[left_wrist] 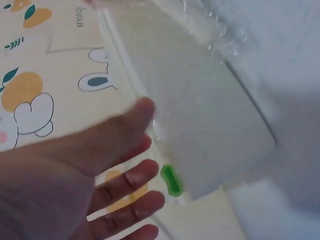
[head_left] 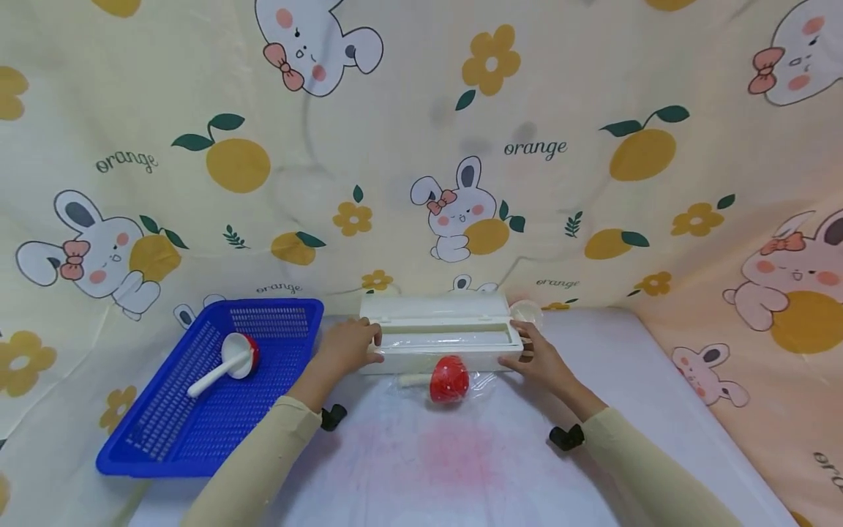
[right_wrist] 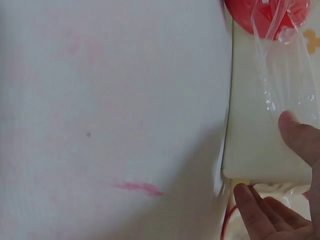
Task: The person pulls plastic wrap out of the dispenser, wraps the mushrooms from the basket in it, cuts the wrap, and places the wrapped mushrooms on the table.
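Note:
A long white cling film dispenser stands at the back of the table with its lid raised. My left hand is at its left end; in the left wrist view the fingers are spread and fairly straight beside a green slider. At the right end is my right hand, its thumb near the clear film and the other fingers extended by the box's corner. In front of the dispenser lies a red, white-dotted toy mushroom with a pale stem, under clear film.
On the left stands a blue plastic basket holding another mushroom with a white stem. A round whitish thing sits behind the dispenser's right end. The white tabletop bears pink stains, and a printed curtain hangs behind.

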A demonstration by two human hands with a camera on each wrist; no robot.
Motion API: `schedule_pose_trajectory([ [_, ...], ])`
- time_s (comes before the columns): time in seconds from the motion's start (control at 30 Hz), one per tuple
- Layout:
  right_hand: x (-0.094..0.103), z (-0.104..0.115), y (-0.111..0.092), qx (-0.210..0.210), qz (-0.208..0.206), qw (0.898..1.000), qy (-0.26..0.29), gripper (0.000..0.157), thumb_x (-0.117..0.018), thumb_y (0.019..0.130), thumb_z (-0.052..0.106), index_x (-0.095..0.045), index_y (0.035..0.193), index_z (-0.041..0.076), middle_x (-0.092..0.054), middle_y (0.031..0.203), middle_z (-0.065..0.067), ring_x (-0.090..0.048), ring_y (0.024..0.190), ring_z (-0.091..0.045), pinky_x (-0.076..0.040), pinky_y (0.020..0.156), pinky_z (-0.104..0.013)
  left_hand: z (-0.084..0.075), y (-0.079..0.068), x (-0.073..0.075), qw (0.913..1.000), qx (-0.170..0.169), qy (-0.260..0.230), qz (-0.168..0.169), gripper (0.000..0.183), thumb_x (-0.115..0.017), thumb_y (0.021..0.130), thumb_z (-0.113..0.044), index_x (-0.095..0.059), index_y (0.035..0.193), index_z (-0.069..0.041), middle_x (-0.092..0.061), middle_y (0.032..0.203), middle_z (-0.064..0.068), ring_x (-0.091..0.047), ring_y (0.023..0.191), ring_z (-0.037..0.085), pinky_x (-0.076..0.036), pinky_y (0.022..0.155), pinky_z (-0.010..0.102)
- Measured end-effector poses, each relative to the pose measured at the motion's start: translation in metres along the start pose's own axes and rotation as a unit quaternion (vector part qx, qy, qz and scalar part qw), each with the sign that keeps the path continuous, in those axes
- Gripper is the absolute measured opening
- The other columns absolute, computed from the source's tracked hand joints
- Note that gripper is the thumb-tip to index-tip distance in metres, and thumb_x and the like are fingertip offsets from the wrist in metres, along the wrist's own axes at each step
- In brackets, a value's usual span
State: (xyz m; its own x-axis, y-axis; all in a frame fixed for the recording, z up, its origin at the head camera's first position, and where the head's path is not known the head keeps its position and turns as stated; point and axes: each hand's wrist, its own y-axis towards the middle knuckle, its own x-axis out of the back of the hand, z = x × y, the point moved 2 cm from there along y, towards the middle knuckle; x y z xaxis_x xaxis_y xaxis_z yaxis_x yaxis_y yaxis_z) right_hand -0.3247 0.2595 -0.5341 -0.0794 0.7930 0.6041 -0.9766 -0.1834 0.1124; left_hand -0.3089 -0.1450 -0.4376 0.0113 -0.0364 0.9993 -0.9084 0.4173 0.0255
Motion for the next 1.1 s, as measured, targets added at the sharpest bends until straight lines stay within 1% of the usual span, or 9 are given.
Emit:
schedule_pose_trajectory([
  [0.13, 0.0, 0.003, -0.002, 0.019, -0.013, 1.0, 0.006, 0.09, -0.089, 0.091, 0.018, -0.033, 0.161, 0.014, -0.046, 0.155, -0.03, -0.062, 0.128, -0.051, -0.057, 0.101, -0.055, -0.004, -0.001, -0.007, 0.9999, 0.01, -0.007, -0.012, 0.03, -0.089, 0.09, -0.034, -0.069, 0.105, -0.018, -0.069, 0.104, 0.006, -0.067, 0.099, 0.032, -0.055, 0.089, 0.051],
  [0.3, -0.002, 0.007, -0.005, 0.042, -0.043, 0.998, -0.004, 0.074, -0.09, 0.089, 0.012, -0.04, 0.144, 0.007, -0.047, 0.136, -0.027, -0.064, 0.112, -0.042, -0.062, 0.088, -0.037, -0.008, -0.003, -0.015, 0.9983, 0.029, -0.007, -0.05, 0.026, -0.087, 0.092, -0.03, -0.068, 0.103, -0.018, -0.069, 0.102, 0.006, -0.069, 0.096, 0.032, -0.057, 0.082, 0.05],
  [0.37, -0.003, 0.008, -0.006, 0.047, -0.058, 0.997, -0.022, 0.065, -0.09, 0.089, 0.012, -0.042, 0.133, 0.005, -0.045, 0.124, -0.022, -0.06, 0.105, -0.037, -0.058, 0.079, -0.029, -0.009, -0.003, -0.017, 0.9972, 0.039, -0.009, -0.063, 0.022, -0.086, 0.093, -0.029, -0.068, 0.102, -0.018, -0.069, 0.101, 0.006, -0.069, 0.095, 0.031, -0.056, 0.081, 0.049],
  [0.43, -0.004, 0.01, -0.007, 0.046, -0.07, 0.996, -0.039, 0.058, -0.089, 0.09, 0.014, -0.043, 0.123, 0.006, -0.041, 0.115, -0.018, -0.054, 0.098, -0.032, -0.05, 0.074, -0.026, -0.012, -0.003, -0.018, 0.9962, 0.05, -0.01, -0.071, 0.019, -0.085, 0.095, -0.027, -0.069, 0.099, -0.018, -0.069, 0.1, 0.005, -0.068, 0.093, 0.03, -0.056, 0.08, 0.048],
  [0.6, -0.006, 0.014, -0.011, 0.041, -0.085, 0.993, -0.07, 0.05, -0.089, 0.091, 0.018, -0.044, 0.113, 0.009, -0.039, 0.108, -0.013, -0.047, 0.093, -0.028, -0.041, 0.072, -0.029, -0.018, -0.006, -0.019, 0.9941, 0.056, -0.012, -0.092, 0.015, -0.083, 0.096, -0.025, -0.07, 0.092, -0.019, -0.068, 0.095, 0.003, -0.067, 0.088, 0.027, -0.055, 0.077, 0.046],
  [0.73, -0.008, 0.016, -0.016, 0.072, -0.105, 0.988, -0.088, 0.044, -0.089, 0.09, 0.015, -0.049, 0.106, 0.01, -0.041, 0.102, -0.011, -0.048, 0.089, -0.028, -0.041, 0.071, -0.029, -0.024, -0.011, -0.022, 0.9917, 0.039, -0.02, -0.121, 0.016, -0.084, 0.095, -0.023, -0.07, 0.089, -0.018, -0.067, 0.091, 0.002, -0.066, 0.085, 0.026, -0.054, 0.072, 0.043],
  [0.87, -0.009, 0.021, -0.021, 0.1, -0.124, 0.982, -0.097, 0.036, -0.09, 0.089, 0.01, -0.057, 0.103, 0.009, -0.045, 0.103, -0.012, -0.05, 0.092, -0.027, -0.045, 0.076, -0.03, -0.028, -0.016, -0.026, 0.9897, 0.01, -0.039, -0.138, 0.014, -0.084, 0.094, -0.021, -0.071, 0.09, -0.018, -0.067, 0.09, 0.001, -0.066, 0.084, 0.026, -0.053, 0.071, 0.043],
  [1.0, -0.01, 0.026, -0.028, 0.118, -0.122, 0.981, -0.092, 0.028, -0.087, 0.089, 0.005, -0.065, 0.106, 0.008, -0.05, 0.106, -0.015, -0.052, 0.091, -0.029, -0.045, 0.077, -0.031, -0.032, -0.021, -0.033, 0.9853, -0.058, -0.071, -0.145, 0.015, -0.084, 0.093, -0.021, -0.07, 0.09, -0.019, -0.068, 0.095, 0.002, -0.067, 0.087, 0.025, -0.056, 0.074, 0.044],
  [1.1, -0.012, 0.03, -0.034, 0.132, -0.109, 0.981, -0.089, 0.025, -0.085, 0.091, 0.003, -0.07, 0.11, 0.008, -0.055, 0.108, -0.014, -0.053, 0.087, -0.028, -0.045, 0.073, -0.031, -0.036, -0.023, -0.04, 0.9795, -0.111, -0.112, -0.125, 0.015, -0.084, 0.095, -0.021, -0.069, 0.092, -0.019, -0.069, 0.105, 0.002, -0.068, 0.095, 0.024, -0.058, 0.083, 0.043],
])
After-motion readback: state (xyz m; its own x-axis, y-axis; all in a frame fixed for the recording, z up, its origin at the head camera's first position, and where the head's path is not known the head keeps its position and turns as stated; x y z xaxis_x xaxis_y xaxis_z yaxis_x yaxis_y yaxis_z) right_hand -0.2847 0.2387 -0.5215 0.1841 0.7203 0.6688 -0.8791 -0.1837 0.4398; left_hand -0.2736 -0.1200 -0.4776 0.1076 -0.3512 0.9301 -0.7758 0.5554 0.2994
